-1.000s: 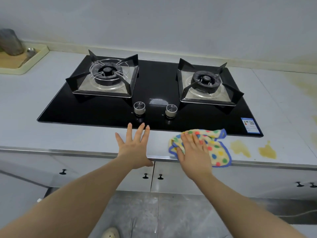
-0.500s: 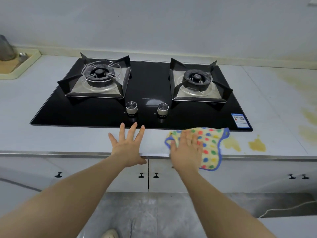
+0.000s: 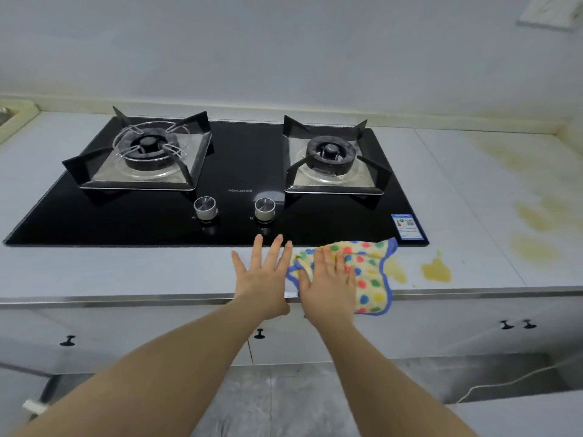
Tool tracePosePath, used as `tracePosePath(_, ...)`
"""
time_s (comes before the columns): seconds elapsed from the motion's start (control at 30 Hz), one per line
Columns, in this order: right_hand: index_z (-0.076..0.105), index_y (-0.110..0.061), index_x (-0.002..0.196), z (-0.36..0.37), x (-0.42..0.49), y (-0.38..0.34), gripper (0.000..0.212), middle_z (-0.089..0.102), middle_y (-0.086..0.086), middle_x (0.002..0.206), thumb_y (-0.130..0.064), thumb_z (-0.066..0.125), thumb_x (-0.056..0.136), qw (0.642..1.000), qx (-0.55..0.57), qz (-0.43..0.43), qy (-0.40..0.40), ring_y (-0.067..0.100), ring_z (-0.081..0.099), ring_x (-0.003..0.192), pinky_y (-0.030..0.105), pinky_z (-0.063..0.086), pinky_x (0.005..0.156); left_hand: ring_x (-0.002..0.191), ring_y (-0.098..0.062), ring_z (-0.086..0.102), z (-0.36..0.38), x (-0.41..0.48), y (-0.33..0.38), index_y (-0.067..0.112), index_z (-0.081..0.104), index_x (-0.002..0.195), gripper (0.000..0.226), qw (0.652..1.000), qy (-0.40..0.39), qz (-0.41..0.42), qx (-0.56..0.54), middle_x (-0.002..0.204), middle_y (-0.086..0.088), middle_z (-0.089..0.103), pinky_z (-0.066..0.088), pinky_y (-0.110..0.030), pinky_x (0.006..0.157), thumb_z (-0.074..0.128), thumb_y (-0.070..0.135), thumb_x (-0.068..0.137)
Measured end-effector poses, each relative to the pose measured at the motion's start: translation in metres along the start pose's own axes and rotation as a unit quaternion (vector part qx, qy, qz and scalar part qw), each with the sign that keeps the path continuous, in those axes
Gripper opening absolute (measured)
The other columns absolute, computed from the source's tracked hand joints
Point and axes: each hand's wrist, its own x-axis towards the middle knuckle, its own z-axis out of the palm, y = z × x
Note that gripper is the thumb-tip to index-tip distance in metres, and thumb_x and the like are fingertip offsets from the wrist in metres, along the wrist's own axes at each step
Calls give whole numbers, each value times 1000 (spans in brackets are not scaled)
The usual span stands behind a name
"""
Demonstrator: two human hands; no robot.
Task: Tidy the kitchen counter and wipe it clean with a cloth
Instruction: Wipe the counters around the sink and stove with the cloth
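Right hand point(image 3: 328, 279): lies flat, palm down, on the cloth, with the fingers straight and close together, pressing rather than gripping.
Cloth point(image 3: 370, 272): pale yellow with coloured dots and a blue trim, on the front strip of the counter point(image 3: 126, 269) between the hob and the metal edge strip point(image 3: 126, 299).
Cloth relative to right hand: its left part is under the palm and fingers, and the rest spreads out to the right of the hand. A rumpled fold shows just beyond the fingertips.
Cloth edges: the far right corner reaches the front edge of the hob, below the blue sticker point(image 3: 407, 227). The near right corner hangs over the front of the counter.
Left hand point(image 3: 263, 279): open and holding nothing, fingers straight and slightly spread, palm down over the bare counter just left of the cloth. I cannot tell whether the palm touches the surface.
Gap between the hands: narrow, with the cloth's left edge showing in it.
Hob point(image 3: 236, 171): black glass with a left burner point(image 3: 148, 146), a right burner point(image 3: 329, 152) and two metal knobs point(image 3: 205, 208), which sit beyond the left hand's fingertips.
Stains: one yellow stain point(image 3: 398, 269) touches the cloth's right edge and a darker yellow blot point(image 3: 437, 271) lies further right, apart from it. Fainter yellow patches point(image 3: 536, 216) spread over the right end of the counter.
Below the counter: white cabinet doors with small black handles point(image 3: 259, 334).
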Motion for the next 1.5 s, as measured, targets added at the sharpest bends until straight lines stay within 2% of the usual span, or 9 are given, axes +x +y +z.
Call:
tracePosePath(0.17, 4, -23, 152, -7, 5, 43, 58, 1, -5, 160, -46, 19, 100, 994, -36, -104, -7, 15, -6, 148, 33, -3, 119, 143, -30, -22, 3, -1, -1, 27, -21, 147, 111, 1000, 19, -9, -5, 155, 6, -23, 5, -62, 111, 62, 53, 78)
tracePosePath(0.4, 1, -20, 152, -8, 6, 39, 59, -1, -1, 160, -46, 13, 100, 999, -28, -24, 8, 21, -7, 148, 38, -5, 118, 142, -30, -24, 3, 1, 2, 26, -23, 146, 110, 1000, 17, -17, 1, 155, 5, -25, 3, -63, 110, 61, 51, 79)
tracePosePath(0.5, 1, -19, 152, 7, -2, 3, 82, 0, 1, 160, -53, -15, 79, 995, -21, -102, 0, 21, -8, 148, 38, -7, 118, 143, -30, -23, 5, 2, 1, 27, -23, 146, 108, 1000, 20, -20, 4, 155, 4, -24, 3, -62, 111, 57, 58, 80)
tracePosePath(0.63, 6, -23, 152, 3, 13, 36, 82, 5, -5, 160, -59, -10, 79, 986, -44, -159, -5, 15, -3, 148, 34, -4, 118, 143, -31, -22, 6, 1, 1, 26, -23, 146, 109, 1000, 22, -13, 2, 155, 4, -24, 4, -63, 111, 58, 55, 79)
tracePosePath(0.83, -1, -21, 152, 2, 4, 10, 60, -2, -2, 160, -45, 17, 100, 999, -24, 20, 8, 20, -9, 147, 38, -6, 118, 143, -31, -20, 3, -1, 1, 24, -23, 146, 108, 999, 31, -2, -14, 155, 3, -23, 4, -63, 111, 58, 53, 80)
tracePosePath(1.03, -1, -23, 151, -1, 1, 27, 60, -2, -5, 160, -47, 17, 100, 998, -43, -53, -19, 15, -8, 147, 34, -5, 119, 144, -30, -20, 4, -1, -5, 24, -22, 146, 105, 999, 26, 16, -13, 156, 4, -23, 6, -62, 111, 56, 50, 81)
tracePosePath(1.23, 2, -20, 152, -13, 6, 33, 59, 0, -1, 160, -41, 22, 101, 994, 20, 110, 10, 22, -5, 148, 39, -3, 119, 144, -31, -20, 3, -1, -5, 23, -22, 147, 103, 999, 26, 22, -4, 155, 4, -24, 7, -63, 111, 55, 47, 82)
tracePosePath(1.37, 0, -21, 152, -5, 4, 22, 60, 0, -2, 160, -44, 20, 100, 1000, -11, -7, -3, 21, -5, 148, 37, -4, 119, 143, -33, -21, 3, -2, -2, 21, -24, 146, 105, 1000, 18, 10, 15, 154, 5, -28, 8, -63, 110, 54, 50, 82)
tracePosePath(1.5, 1, -25, 151, -16, 11, 62, 58, 1, -7, 160, -46, 20, 100, 995, -36, -89, -20, 14, -6, 148, 32, -3, 119, 142, -35, -23, -1, 2, 16, 24, -27, 144, 102, 1000, 9, 18, 19, 152, 8, -32, 11, -67, 108, 55, 34, 84)
